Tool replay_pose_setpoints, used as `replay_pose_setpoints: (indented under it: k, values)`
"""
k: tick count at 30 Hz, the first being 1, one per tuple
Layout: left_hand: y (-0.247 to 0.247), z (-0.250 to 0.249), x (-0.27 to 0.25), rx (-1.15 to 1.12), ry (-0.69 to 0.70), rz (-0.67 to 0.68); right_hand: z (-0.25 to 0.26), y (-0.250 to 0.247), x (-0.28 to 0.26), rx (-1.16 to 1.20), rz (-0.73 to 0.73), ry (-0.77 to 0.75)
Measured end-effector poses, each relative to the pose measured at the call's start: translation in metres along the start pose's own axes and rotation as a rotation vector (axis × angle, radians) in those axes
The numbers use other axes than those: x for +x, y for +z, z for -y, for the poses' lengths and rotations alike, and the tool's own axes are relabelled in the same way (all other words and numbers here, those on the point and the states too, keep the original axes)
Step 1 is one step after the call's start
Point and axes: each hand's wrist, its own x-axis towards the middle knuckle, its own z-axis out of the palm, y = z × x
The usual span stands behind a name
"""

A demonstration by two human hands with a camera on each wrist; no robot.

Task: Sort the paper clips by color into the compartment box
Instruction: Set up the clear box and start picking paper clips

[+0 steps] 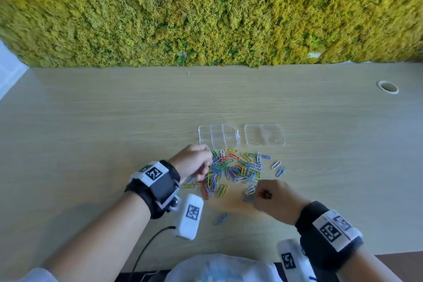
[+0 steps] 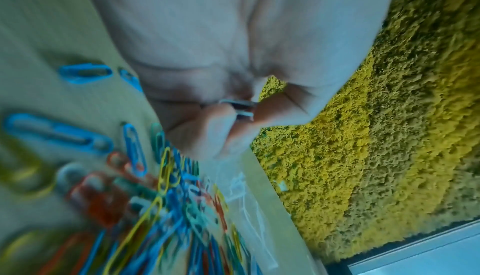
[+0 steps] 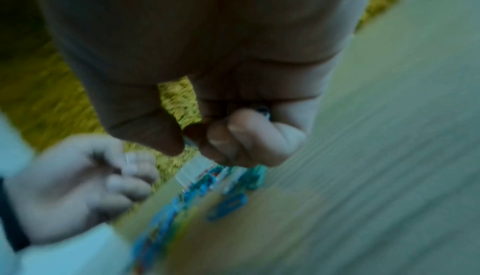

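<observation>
Left hand (image 2: 233, 86) pinching white clip (image 2: 240, 108)

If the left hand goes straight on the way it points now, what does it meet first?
Probably the pile of clips: the left hand points right, into the pile's edge. Its height above the table is unclear.

Mixed-colour paper clips (image 1: 235, 170) heaped beside the open clear compartment box (image 1: 218, 136).
</observation>
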Motion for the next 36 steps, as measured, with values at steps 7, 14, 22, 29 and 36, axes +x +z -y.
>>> replay_pose_setpoints:
  k: [7,14,22,29,36]
  values:
    - [-0.012,-0.037,0.033,0.759,0.088,-0.237,0.002,-0.004,0.017,1.06,0.063,0.156]
    - [-0.006,-0.048,0.044,1.195,0.118,-0.223,0.0,-0.013,0.032,0.67,0.114,0.198]
    - [-0.008,-0.042,0.036,1.179,0.246,-0.256,0.041,-0.04,0.049,-0.015,0.07,0.003]
    - [-0.03,-0.028,0.018,1.058,0.289,-0.381,0.103,-0.05,0.08,-0.39,0.031,-0.082]
    - [-0.048,-0.005,-0.002,1.131,0.047,-0.3,0.142,-0.035,0.106,-0.593,0.014,-0.168]
